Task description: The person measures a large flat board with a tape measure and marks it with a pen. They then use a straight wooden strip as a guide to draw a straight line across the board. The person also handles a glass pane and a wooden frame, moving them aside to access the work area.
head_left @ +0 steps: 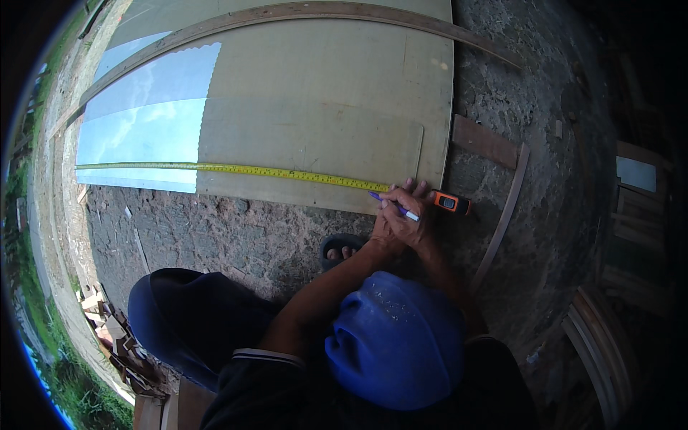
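Note:
A yellow tape measure blade (287, 173) is drawn out along the near part of a large pale sheet (326, 72), reaching its far left edge. Its orange and black case (451, 203) lies at the sheet's right end, beside my hands. My right hand (416, 221) is closed round a purple pen with a white end (411, 214); the tip points left, close to the blade. Beneath and partly behind it is my left hand (385, 231), at the sheet's near edge by the tape. My overlapping hands hide most of the left fingers, so their grip is unclear.
A long thin wooden strip (308, 10) crosses the far part of the sheet. Flat boards (484, 141) and a narrow strip (505, 215) lie on the rough floor to the right. Wood scraps (118, 337) are heaped at lower left. My sandalled foot (340, 251) stands near the sheet.

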`<state>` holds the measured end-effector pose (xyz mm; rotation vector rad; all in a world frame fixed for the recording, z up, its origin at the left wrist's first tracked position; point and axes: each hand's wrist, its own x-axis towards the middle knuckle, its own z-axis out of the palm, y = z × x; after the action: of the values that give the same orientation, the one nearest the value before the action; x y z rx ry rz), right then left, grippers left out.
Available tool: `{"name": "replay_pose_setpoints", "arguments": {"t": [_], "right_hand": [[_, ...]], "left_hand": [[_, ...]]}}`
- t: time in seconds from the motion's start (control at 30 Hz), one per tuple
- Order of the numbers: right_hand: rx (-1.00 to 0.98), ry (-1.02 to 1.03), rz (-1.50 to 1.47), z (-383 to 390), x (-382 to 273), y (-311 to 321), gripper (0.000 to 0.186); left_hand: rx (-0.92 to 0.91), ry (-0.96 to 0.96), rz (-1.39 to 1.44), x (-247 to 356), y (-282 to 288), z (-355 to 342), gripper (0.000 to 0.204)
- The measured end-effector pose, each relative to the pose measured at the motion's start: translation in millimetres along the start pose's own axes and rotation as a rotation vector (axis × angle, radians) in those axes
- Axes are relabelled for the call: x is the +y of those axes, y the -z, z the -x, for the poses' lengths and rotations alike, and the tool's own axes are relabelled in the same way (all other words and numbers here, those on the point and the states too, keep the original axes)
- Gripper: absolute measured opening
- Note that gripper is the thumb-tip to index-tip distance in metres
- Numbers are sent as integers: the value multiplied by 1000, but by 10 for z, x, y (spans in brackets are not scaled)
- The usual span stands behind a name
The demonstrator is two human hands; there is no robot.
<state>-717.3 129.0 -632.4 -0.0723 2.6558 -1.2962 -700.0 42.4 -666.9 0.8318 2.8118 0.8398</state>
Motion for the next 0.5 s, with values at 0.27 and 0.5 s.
{"name": "replay_pose_setpoints", "arguments": {"t": [0.27,0.5], "right_hand": [[-33,1,19,-53,33,23,21],[-53,-17,3,-59,-53,35,21]], "left_hand": [[8,4,9,15,-2,-24,63],[12,15,7,14,-19,-14,63]]}}
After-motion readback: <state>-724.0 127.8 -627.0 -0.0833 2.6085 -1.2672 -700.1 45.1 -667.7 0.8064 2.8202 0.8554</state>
